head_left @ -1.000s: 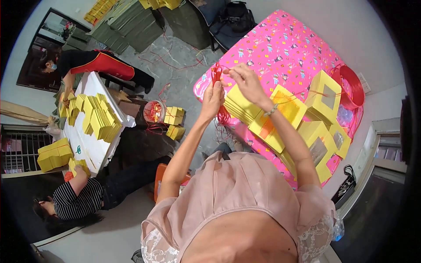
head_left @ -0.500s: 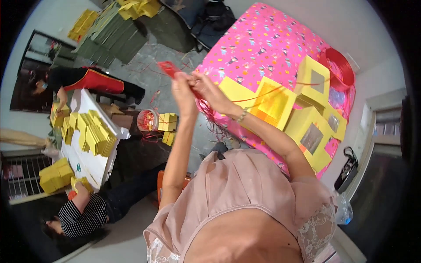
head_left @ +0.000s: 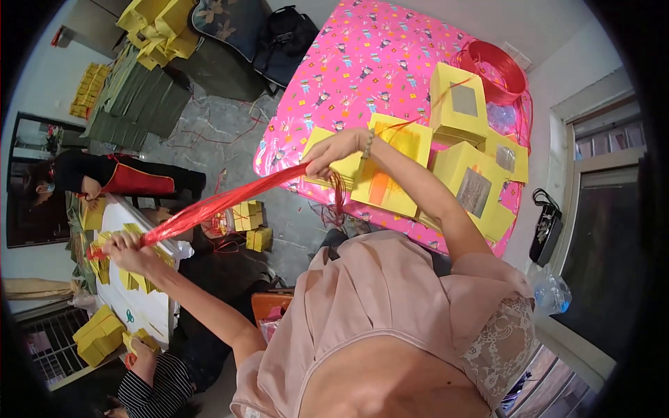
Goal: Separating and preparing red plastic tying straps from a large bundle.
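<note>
1. while the left hand (head_left: 129, 249) grips one end, a bundle of red strings (head_left: 223, 202) stretches taut, off the desk (head_left: 334, 76).
2. right hand (head_left: 334, 150) pinches the other end above yellow boxes (head_left: 460, 139).

Home packing workshop: stacked yellow boxes (head_left: 472, 104), seated co-workers (head_left: 104, 177).

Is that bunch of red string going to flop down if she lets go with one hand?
Probably yes. The red string bunch looks straight only because the left hand and right hand pull it tight; loose ends droop below the right hand. It seems light, made of thin strands. It may slip a little, since it looks shiny.
</note>
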Demonstrator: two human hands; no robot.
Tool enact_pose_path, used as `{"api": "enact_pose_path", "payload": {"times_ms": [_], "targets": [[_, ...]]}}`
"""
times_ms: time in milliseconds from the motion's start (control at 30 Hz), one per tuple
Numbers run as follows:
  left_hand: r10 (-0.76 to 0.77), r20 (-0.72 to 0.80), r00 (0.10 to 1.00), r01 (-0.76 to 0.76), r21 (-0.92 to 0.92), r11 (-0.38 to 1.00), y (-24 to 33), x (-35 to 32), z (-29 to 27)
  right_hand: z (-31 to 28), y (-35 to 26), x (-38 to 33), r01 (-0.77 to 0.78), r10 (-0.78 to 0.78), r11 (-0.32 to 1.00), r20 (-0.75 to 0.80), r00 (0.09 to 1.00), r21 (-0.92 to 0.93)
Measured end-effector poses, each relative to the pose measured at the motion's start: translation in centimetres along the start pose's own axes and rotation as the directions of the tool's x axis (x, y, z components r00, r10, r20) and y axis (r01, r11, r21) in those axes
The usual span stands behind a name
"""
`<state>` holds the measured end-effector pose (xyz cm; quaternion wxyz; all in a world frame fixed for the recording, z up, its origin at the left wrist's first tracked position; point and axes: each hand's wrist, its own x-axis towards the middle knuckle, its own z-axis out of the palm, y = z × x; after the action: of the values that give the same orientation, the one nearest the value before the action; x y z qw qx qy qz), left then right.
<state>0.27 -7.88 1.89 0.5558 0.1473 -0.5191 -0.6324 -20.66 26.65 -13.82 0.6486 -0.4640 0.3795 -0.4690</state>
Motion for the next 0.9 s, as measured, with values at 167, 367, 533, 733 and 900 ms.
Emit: {"api": "enact_pose_path", "payload": {"times_ms": [167,367,533,733,900], "targets": [[0.215,-0.049,0.975,-0.086,0.815,0.573,-5.1,2.4,-13.8,-3.2,1.6,-2.4,-0.056,0.074,0.991,-0.148,0.986,0.121],[-0.235,0.435,0.869,-0.413,0.900,0.137,-10.5,-7.2,-5.1,-1.7,0.7,3.7,-0.106,0.089,0.986,-0.132,0.987,-0.127],[-0.524,0.562,0.639,-0.091,0.733,0.674,-11.4,-13.5,3.0,1.7,-1.5,9.9,-0.086,0.043,0.898,-0.109,0.993,-0.431],[-0.518,0.527,0.674,-0.115,0.767,0.631,-10.8,-15.6,1.6,1.2,-0.8,10.6,-0.098,0.102,0.898,-0.014,0.995,-0.430],[-0.310,0.333,0.890,-0.052,0.751,0.658,-11.7,-13.3,-5.2,0.0,-0.4,7.9,-0.041,0.008,0.857,-0.066,0.998,-0.513]]}}
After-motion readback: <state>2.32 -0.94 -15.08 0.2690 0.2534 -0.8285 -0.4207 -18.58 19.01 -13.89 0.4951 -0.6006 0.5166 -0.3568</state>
